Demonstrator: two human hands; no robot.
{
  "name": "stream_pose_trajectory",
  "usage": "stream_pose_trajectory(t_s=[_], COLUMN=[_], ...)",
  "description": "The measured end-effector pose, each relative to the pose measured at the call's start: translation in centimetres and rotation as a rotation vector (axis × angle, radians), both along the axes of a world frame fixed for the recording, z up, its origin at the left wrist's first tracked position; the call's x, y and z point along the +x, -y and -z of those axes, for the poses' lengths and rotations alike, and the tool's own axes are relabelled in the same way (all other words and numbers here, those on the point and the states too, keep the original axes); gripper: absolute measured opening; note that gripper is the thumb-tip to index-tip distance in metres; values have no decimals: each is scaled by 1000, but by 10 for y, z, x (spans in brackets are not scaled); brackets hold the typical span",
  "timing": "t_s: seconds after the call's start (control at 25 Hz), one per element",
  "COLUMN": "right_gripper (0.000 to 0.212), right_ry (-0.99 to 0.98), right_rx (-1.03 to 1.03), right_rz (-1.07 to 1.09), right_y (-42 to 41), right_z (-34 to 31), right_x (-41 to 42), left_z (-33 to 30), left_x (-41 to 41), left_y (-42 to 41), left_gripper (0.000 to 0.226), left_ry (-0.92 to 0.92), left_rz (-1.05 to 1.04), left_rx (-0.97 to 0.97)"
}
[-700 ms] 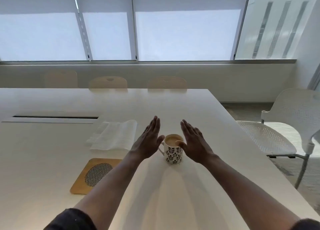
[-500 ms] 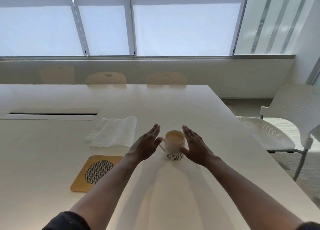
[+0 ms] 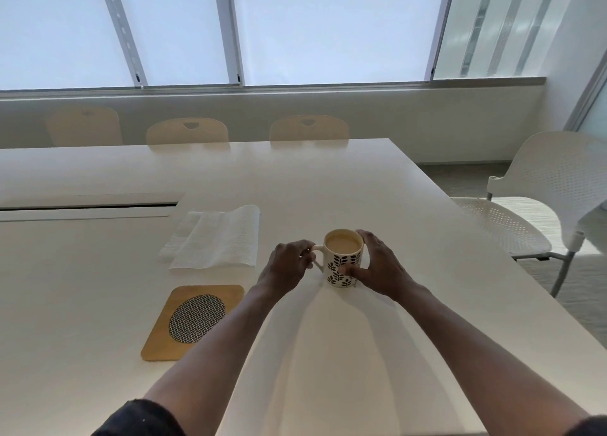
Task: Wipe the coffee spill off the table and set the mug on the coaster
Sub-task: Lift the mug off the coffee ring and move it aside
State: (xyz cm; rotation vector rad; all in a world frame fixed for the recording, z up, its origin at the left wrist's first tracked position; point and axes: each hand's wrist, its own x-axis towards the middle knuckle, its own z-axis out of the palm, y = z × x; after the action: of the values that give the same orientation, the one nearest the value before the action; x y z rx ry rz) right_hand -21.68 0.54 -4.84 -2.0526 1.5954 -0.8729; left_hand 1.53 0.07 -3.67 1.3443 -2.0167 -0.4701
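- Mug (image 3: 343,262), white with a dark leaf print and full of milky coffee, upright on the table (image 3: 345,186), right of the coaster and apart from it.
- Left hand (image 3: 285,267) curled at the mug's handle, fingers closed on it; right hand (image 3: 377,269) wrapped round the opposite wall, thumb across the printed front.
- Folded white paper towel (image 3: 215,238) flat just left of the mug, beyond the coaster (image 3: 193,320).
- Coaster wooden, rounded square, dark woven disc in its middle, near the left forearm, nothing on it.
- Nothing between mug and coaster but the left wrist.
- One mug, one coaster, one towel; three wooden chair backs (image 3: 187,132) at the far edge, one white perforated chair (image 3: 538,205) at the right.
- Pale glossy tabletop with a long cable slot (image 3: 88,205) at left; no spill discernible on it.
- Bright windows with lowered blinds (image 3: 328,28) above a low white wall.
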Motion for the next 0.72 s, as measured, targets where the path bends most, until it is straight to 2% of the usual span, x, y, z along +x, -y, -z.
stream_pose_trajectory(t_s=[0.36, 0.72], right_gripper=[83, 79], right_ry=[171, 253], right_rx=[32, 5], right_rz=[14, -6], right_y=[-4, 0], right_z=[2, 3], right_x=[8, 6], left_z=[9, 10], left_x=[-4, -10], left_y=[4, 6], left_gripper=[13, 13], left_ry=[-146, -186], left_rz=[-33, -81], left_rx=[83, 42])
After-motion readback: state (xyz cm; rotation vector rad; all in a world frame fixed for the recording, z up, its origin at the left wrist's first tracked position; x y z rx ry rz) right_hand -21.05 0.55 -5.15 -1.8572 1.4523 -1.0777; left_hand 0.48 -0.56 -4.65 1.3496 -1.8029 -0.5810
